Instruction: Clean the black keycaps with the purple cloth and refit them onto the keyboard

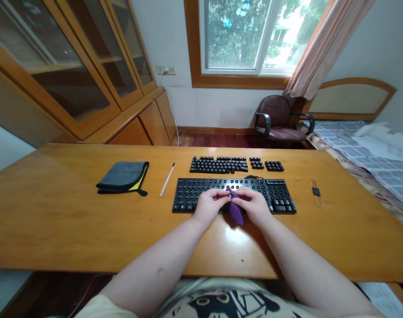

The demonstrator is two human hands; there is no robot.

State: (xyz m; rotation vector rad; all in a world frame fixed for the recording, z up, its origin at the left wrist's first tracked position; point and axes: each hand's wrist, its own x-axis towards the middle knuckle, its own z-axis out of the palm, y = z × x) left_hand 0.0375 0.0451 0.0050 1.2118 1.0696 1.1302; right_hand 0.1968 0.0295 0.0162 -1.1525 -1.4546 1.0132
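Note:
My left hand (210, 205) is closed in a pinch on a small dark piece that looks like a keycap, mostly hidden by the fingertips. A purple cloth (236, 214) is gripped by my right hand (253, 204) and wraps around that piece, its loose end hanging down. Both hands meet just over the front middle of a black keyboard (184, 194), whose keycaps are largely off, baring the switch posts. Behind it, loose black keycaps (218, 166) lie in keyboard order, with further groups of keycaps (274, 166) at the right.
A folded grey cloth (122, 174) with black edging and yellow lining lies left on the wooden table (72, 229). Beside it is a thin white brush (167, 180). At the right rests a wire keycap puller (316, 192). An office chair (276, 117) stands beyond the table.

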